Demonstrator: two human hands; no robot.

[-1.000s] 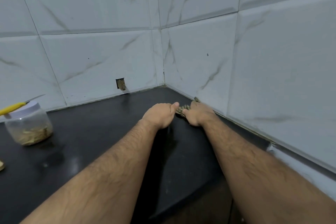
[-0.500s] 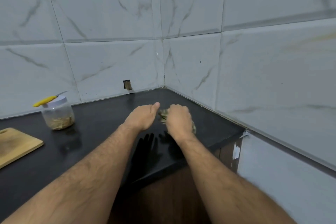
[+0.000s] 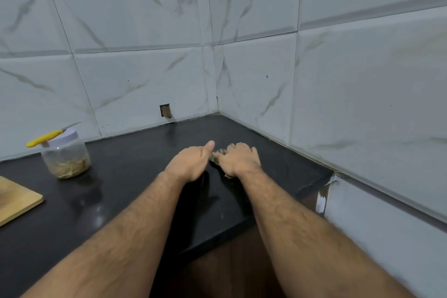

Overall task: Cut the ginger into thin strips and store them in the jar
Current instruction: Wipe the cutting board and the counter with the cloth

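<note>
A clear plastic jar (image 3: 66, 161) with pale ginger strips in its bottom stands at the left of the black counter (image 3: 135, 172), its white lid on. A yellow-handled knife (image 3: 47, 138) lies across that lid. My left hand (image 3: 191, 164) and my right hand (image 3: 239, 161) meet over the counter's right part, both closed on a small dark patterned cloth (image 3: 219, 153). Only a bit of the cloth shows between the fingers. The left thumb sticks out. Both hands are far from the jar.
A wooden cutting board (image 3: 14, 198) lies at the far left edge. White marbled tile walls close the counter at the back and right, with a small hole (image 3: 165, 111) in the back wall. The counter's front edge (image 3: 242, 222) drops to a brown cabinet.
Both hands, with the cloth, have come away from the foot of the right wall toward the counter's middle. My view has swung left, so the board and more of the jar show.
</note>
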